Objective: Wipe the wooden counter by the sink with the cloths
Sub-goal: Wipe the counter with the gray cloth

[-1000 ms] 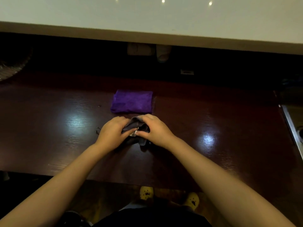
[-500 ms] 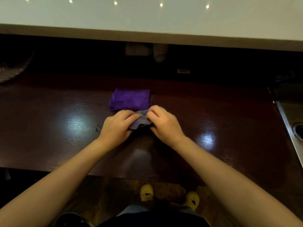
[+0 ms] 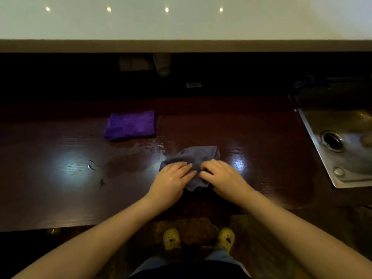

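Observation:
A grey cloth (image 3: 196,156) lies spread on the dark wooden counter (image 3: 251,164) near its front edge. My left hand (image 3: 171,178) presses flat on the cloth's left part. My right hand (image 3: 219,176) rests on its right part with the fingers curled into the fabric. A folded purple cloth (image 3: 130,124) lies farther back and to the left, apart from both hands. A wet streak (image 3: 128,162) shines on the wood between the two cloths.
A steel sink (image 3: 342,146) with a drain is set into the counter at the right. A pale raised ledge (image 3: 181,45) runs along the back. Small bits of debris (image 3: 91,166) lie on the counter at the left. My feet in yellow shoes stand below the counter edge.
Both hands have slid the grey cloth to the right and away from the purple cloth. The cloth was bunched between the fingers and now lies spread out flatter. A wet trail shows behind it.

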Action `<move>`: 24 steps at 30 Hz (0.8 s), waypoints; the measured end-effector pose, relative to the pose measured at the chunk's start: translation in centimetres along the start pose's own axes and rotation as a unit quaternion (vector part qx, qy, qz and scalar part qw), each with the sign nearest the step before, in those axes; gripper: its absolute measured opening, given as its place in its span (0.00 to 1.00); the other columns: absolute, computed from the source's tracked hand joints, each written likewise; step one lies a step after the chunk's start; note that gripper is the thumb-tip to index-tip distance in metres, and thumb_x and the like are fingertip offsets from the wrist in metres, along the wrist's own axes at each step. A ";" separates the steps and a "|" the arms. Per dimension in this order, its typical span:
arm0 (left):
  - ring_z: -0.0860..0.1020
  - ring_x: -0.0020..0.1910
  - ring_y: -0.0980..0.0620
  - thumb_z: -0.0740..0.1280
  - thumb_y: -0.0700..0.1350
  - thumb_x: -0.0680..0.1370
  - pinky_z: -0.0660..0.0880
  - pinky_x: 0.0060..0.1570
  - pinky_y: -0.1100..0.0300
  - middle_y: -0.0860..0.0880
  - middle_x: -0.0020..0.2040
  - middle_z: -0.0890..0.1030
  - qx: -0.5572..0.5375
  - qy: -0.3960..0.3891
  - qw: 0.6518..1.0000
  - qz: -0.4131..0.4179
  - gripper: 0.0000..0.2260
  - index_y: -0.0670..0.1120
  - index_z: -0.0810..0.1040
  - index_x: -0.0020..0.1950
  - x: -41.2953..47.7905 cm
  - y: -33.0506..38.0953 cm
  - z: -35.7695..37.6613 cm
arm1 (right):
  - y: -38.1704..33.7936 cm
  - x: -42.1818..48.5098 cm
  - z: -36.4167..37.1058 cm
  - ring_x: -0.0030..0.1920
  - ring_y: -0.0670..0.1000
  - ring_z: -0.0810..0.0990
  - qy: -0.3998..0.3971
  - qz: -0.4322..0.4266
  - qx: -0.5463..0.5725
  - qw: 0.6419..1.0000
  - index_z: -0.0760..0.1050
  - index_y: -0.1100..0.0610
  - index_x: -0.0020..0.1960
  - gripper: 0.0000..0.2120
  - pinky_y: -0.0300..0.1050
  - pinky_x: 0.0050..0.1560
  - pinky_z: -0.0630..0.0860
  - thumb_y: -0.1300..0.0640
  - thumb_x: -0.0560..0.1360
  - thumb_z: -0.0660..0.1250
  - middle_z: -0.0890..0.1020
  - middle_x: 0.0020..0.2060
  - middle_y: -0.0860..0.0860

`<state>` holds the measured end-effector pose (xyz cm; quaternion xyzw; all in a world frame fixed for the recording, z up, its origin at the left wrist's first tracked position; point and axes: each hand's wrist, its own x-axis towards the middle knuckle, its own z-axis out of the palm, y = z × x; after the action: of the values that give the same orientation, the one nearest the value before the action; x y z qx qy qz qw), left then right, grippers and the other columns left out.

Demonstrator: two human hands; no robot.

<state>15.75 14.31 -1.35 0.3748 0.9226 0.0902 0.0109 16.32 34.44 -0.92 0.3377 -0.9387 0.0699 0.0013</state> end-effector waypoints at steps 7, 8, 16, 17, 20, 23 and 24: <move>0.53 0.76 0.50 0.60 0.53 0.77 0.54 0.72 0.58 0.47 0.77 0.54 -0.100 -0.099 0.990 -0.030 0.22 0.51 0.66 0.71 -3.0 1.0 0.5 | 0.0 -2.4 -0.8 0.62 0.50 0.65 -0.122 0.074 0.084 0.986 0.73 0.48 0.56 0.22 0.52 0.65 0.62 0.36 0.69 0.62 0.71 0.61 0.45; 0.54 0.76 0.51 0.59 0.56 0.77 0.54 0.71 0.60 0.48 0.76 0.56 -0.121 -0.095 0.988 -0.025 0.22 0.52 0.68 0.70 -3.3 1.1 0.4 | -0.4 -2.2 -1.2 0.61 0.50 0.66 -0.101 0.094 0.101 0.985 0.74 0.48 0.54 0.23 0.52 0.63 0.63 0.34 0.69 0.59 0.72 0.59 0.45; 0.78 0.53 0.46 0.66 0.39 0.73 0.71 0.56 0.57 0.45 0.53 0.82 -0.259 0.097 0.899 -0.338 0.14 0.44 0.77 0.59 -0.9 -2.2 -1.4 | -4.5 3.7 2.8 0.74 0.59 0.55 -0.011 0.201 0.145 0.969 0.57 0.56 0.74 0.30 0.55 0.75 0.51 0.44 0.77 0.59 0.61 0.74 0.58; 0.79 0.51 0.46 0.67 0.40 0.73 0.72 0.54 0.58 0.44 0.52 0.82 -0.286 0.063 0.883 -0.367 0.15 0.44 0.76 0.60 -0.4 -2.4 -1.2 | -4.8 3.8 3.9 0.76 0.58 0.49 -0.030 0.199 0.128 0.971 0.52 0.55 0.76 0.34 0.54 0.75 0.45 0.42 0.76 0.59 0.55 0.76 0.57; 0.80 0.48 0.47 0.68 0.43 0.73 0.72 0.51 0.60 0.45 0.47 0.83 -0.335 -0.015 0.856 -0.395 0.15 0.44 0.77 0.60 1.0 -2.7 -0.6 | -4.9 2.8 5.6 0.76 0.57 0.42 -0.011 0.192 0.090 0.977 0.45 0.54 0.76 0.37 0.52 0.74 0.39 0.41 0.76 0.58 0.49 0.77 0.57; 0.78 0.39 0.52 0.70 0.44 0.71 0.71 0.42 0.61 0.49 0.38 0.80 -0.372 -0.056 0.830 -0.411 0.06 0.47 0.80 0.47 1.5 -3.0 -0.6 | -4.6 2.0 5.7 0.76 0.56 0.40 0.011 0.191 0.097 0.977 0.44 0.52 0.76 0.37 0.51 0.74 0.39 0.41 0.75 0.58 0.47 0.77 0.55; 0.76 0.36 0.53 0.70 0.43 0.71 0.71 0.40 0.61 0.51 0.35 0.78 -0.395 -0.049 0.818 -0.415 0.02 0.48 0.78 0.41 1.6 -3.1 -0.8 | -4.4 1.8 5.7 0.76 0.55 0.41 0.014 0.189 0.100 0.977 0.45 0.51 0.76 0.36 0.51 0.74 0.39 0.41 0.76 0.58 0.46 0.76 0.53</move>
<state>12.36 13.13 -1.08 -0.0762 0.8742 0.4153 0.2397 17.98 29.18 -5.88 0.1520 -0.9736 0.1669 -0.0329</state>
